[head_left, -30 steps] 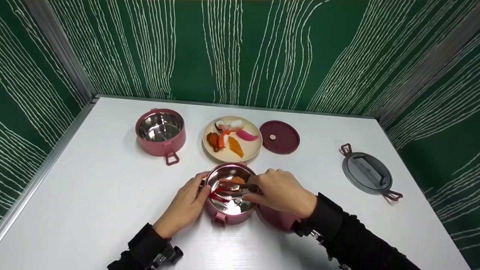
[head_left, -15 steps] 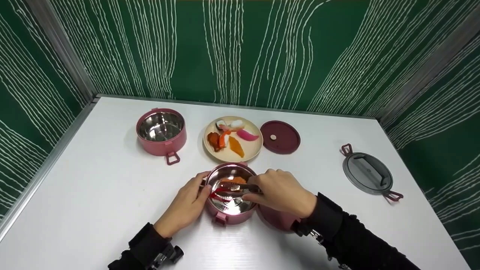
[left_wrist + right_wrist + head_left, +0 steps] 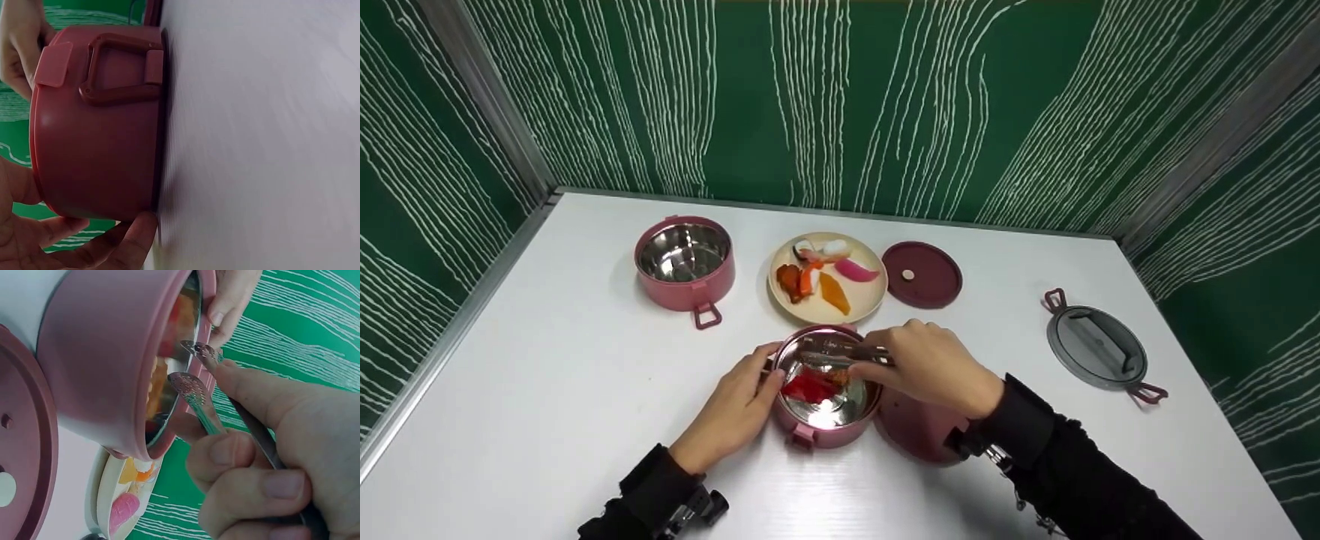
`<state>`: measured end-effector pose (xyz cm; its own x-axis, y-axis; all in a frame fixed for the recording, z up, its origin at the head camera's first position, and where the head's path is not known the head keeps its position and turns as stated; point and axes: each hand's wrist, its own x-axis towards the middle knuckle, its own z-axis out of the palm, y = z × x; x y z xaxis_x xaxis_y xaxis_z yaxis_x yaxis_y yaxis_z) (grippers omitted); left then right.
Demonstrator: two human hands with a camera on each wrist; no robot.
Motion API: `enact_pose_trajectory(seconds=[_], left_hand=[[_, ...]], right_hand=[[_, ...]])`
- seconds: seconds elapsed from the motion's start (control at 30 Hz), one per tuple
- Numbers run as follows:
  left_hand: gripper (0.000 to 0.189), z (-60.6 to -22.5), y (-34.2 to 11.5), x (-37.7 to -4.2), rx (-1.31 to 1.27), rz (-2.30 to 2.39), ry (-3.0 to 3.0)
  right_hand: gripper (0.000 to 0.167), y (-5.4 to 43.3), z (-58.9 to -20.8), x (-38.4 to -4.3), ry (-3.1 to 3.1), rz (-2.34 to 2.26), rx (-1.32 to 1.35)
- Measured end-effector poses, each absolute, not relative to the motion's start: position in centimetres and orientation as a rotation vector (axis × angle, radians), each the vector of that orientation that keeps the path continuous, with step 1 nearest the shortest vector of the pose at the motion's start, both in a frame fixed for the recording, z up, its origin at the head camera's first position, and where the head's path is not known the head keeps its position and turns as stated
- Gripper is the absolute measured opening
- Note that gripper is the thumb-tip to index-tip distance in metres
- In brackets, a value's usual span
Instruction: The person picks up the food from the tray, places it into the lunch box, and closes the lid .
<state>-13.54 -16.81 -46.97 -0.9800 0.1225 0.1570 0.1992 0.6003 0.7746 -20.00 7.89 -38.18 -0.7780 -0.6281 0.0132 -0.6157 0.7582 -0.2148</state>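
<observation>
Your left hand (image 3: 733,412) is clamped on the near pink pot (image 3: 844,436), thumb at the left rim and fingers bent along the outer wall. Your right hand (image 3: 930,371) is closed around the metal tongs (image 3: 256,429), whose perforated tips stand apart at the pot's mouth. Inside that pot lie a red food piece (image 3: 808,385) and an orange-brown one (image 3: 841,377). The pot stands on the tabletop (image 3: 585,360), on the near side of the cream plate (image 3: 871,301); a round pink lid (image 3: 916,431) lies just to its right, partly beneath your right hand.
</observation>
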Motion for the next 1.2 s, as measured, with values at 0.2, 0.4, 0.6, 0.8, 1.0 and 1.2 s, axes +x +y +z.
enact_pose_trajectory(seconds=[0.2, 0.4, 0.6, 0.8, 1.0, 1.2], left_hand=[[0.037, -46.9, -16.7, -13.5, -0.281, -1.322, -2.731], [0.036, -46.9, -16.6, -13.6, -0.302, -1.320, -2.718], [0.036, -46.9, -16.6, -13.6, -0.299, -1.316, -2.725], [0.036, -46.9, -16.8, -13.7, -0.302, -1.334, -2.714], [0.036, -46.9, -16.9, -13.6, -0.282, -1.344, -2.718], [0.036, -46.9, -16.8, -13.6, -0.296, -1.345, -2.716]], right_hand=[[0.035, 7.6, -38.0, -21.7, 2.895, -0.422, -0.973], [0.039, 7.3, -38.0, -23.1, 2.965, -0.485, -0.950], [0.036, 7.2, -38.4, -24.8, 3.001, -0.536, -0.880], [0.036, 6.7, -39.0, -26.3, 3.018, -0.529, -0.791], [0.047, 5.3, -39.2, -27.8, 2.987, -0.516, -0.690], [0.054, 3.6, -39.5, -29.0, 2.992, -0.451, -0.607]])
